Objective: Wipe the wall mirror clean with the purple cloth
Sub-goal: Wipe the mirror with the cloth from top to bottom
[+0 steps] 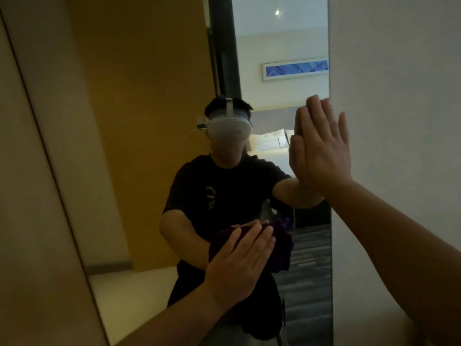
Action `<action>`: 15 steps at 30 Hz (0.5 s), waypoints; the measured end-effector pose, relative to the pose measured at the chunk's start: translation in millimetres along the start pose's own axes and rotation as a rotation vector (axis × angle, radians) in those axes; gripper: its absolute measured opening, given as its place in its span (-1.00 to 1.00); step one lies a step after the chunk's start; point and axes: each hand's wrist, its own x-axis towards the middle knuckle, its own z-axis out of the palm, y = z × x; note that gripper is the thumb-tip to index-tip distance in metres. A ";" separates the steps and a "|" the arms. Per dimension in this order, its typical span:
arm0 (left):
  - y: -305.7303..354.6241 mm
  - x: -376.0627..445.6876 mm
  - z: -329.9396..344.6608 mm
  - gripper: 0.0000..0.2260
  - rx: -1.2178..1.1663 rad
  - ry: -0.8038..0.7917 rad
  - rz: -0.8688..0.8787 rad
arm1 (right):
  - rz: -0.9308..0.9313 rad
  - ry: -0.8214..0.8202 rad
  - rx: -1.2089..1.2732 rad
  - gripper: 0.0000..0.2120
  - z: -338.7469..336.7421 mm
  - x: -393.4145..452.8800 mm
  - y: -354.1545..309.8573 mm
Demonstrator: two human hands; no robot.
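Note:
A tall wall mirror (139,121) fills the middle of the view, between a beige panel on the left and a white wall on the right. My left hand (239,263) presses the purple cloth (283,248) flat against the lower glass, fingers spread over it; most of the cloth is hidden under the palm. My right hand (324,148) lies flat and open on the mirror's right edge, higher up, holding nothing. The glass reflects a person in a dark shirt with both arms raised.
A white wall (399,121) borders the mirror on the right. A beige panel (32,196) with a dark seam runs down the left side. The reflection shows a bed with white pillows and a framed blue picture behind me.

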 end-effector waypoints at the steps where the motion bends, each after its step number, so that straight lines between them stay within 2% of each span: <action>1: 1.9 -2.7 0.9 -0.57 -0.017 0.005 -0.010 | 0.006 -0.016 0.001 -0.46 -2.5 0.1 -0.8; 5: -8.8 10.1 -20.3 -0.64 -0.132 0.037 -0.063 | 0.029 -0.063 0.078 -0.43 -17.5 1.7 -4.9; 8: -30.3 40.5 -42.1 -0.63 -0.165 0.135 -0.116 | 0.149 -0.068 0.131 -0.44 -30.7 4.2 4.0; 12: -91.0 132.4 -78.3 -0.63 -0.194 0.314 -0.283 | 0.344 -0.115 0.134 -0.43 -37.0 8.2 41.3; 15: -144.2 217.3 -114.4 -0.58 -0.103 0.363 -0.369 | 0.365 -0.230 0.091 -0.39 -30.7 9.2 69.6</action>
